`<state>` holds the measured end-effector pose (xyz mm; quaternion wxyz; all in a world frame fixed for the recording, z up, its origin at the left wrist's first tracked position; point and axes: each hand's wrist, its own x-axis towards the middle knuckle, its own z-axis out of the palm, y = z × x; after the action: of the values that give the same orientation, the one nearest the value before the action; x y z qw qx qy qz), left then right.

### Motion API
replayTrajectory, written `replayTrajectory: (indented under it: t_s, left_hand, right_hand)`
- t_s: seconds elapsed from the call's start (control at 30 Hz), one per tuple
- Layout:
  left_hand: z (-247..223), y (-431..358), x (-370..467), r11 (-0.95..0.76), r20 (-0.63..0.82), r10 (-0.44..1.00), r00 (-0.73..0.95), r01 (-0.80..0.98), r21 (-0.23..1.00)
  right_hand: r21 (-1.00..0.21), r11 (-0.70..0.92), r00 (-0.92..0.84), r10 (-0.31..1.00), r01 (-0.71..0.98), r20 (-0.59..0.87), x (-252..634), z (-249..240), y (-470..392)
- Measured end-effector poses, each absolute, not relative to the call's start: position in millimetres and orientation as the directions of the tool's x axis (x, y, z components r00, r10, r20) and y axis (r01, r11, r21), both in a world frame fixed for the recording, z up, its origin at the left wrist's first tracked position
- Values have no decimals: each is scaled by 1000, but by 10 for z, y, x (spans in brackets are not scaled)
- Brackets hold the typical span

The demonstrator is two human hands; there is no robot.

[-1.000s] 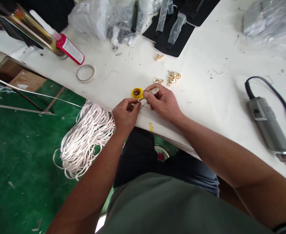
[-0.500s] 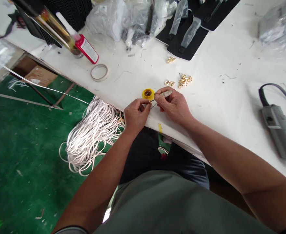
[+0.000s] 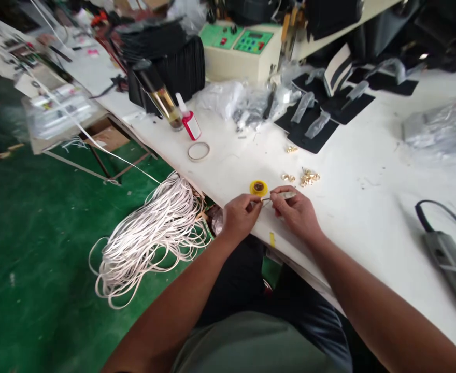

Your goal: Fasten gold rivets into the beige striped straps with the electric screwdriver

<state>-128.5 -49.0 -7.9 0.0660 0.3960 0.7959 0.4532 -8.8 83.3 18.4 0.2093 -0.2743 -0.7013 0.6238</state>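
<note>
My left hand (image 3: 241, 216) is closed in a pinch at the table's front edge, on a tiny piece too small to name. Close to its right, my right hand (image 3: 296, 208) grips a thin dark-tipped stick, whose tip reaches the left fingertips. A pale object shows between the right fingers. Just behind the hands sits a small round yellow container (image 3: 258, 188) with brown contents. Small gold metal parts (image 3: 309, 177) lie in loose groups beyond my right hand. A bit of yellow tape (image 3: 272, 239) sticks near the front edge.
On the white table (image 3: 360, 228) are a tape ring (image 3: 199, 151), a red bottle (image 3: 191, 126), black pieces (image 3: 313, 135) and plastic bags (image 3: 224, 98). A grey corded tool (image 3: 445, 259) lies at right. White cord (image 3: 150, 238) heaps on the green floor at left.
The view has tilted up, showing more of the table's back and a control box with green panels. Both hands keep their pinched hold close together by the yellow container.
</note>
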Motion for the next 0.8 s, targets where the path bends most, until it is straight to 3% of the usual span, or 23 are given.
replayTrajectory:
  t_s: [0.8]
  left_hand:
    - [-66, -504, -1279, 220, 324, 706, -630, 630, 745]
  right_hand:
    - [-977, 152, -783, 621, 152, -25, -25, 166, 883]
